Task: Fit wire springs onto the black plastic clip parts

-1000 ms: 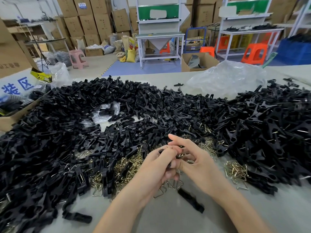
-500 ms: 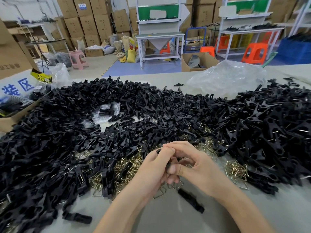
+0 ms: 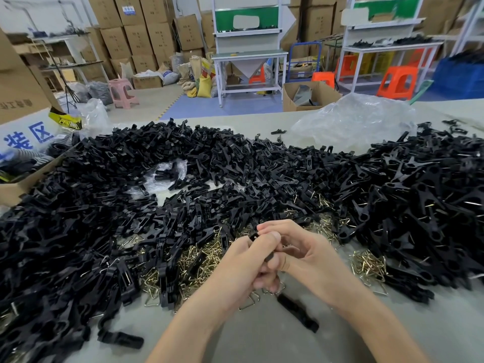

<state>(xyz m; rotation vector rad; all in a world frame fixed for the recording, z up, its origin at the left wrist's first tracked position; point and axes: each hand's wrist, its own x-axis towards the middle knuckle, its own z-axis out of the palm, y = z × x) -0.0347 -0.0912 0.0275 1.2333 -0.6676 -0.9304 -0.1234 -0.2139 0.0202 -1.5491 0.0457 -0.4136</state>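
Note:
Both hands meet over the near middle of the table. My left hand (image 3: 245, 267) grips a black plastic clip part (image 3: 253, 236), whose tip shows above its fingers. My right hand (image 3: 301, 254) curls around the same part from the right, thumb pressing on its top. Whether a wire spring is on it is hidden by the fingers. Loose brass-coloured wire springs (image 3: 201, 258) lie in a heap just left of the hands, and more wire springs (image 3: 368, 267) to the right. A huge pile of black clip parts (image 3: 131, 210) spreads across the table.
A single black clip part (image 3: 297, 311) lies on the grey table (image 3: 262, 341) just below the hands, another black part (image 3: 120, 339) at near left. A cardboard box (image 3: 18, 142) stands at far left. A crumpled clear plastic bag (image 3: 358, 121) sits at the back right.
My right hand's fingers, spread a second ago, have curled in around the clip part. Both hands have stayed in the same place, pressed closer together.

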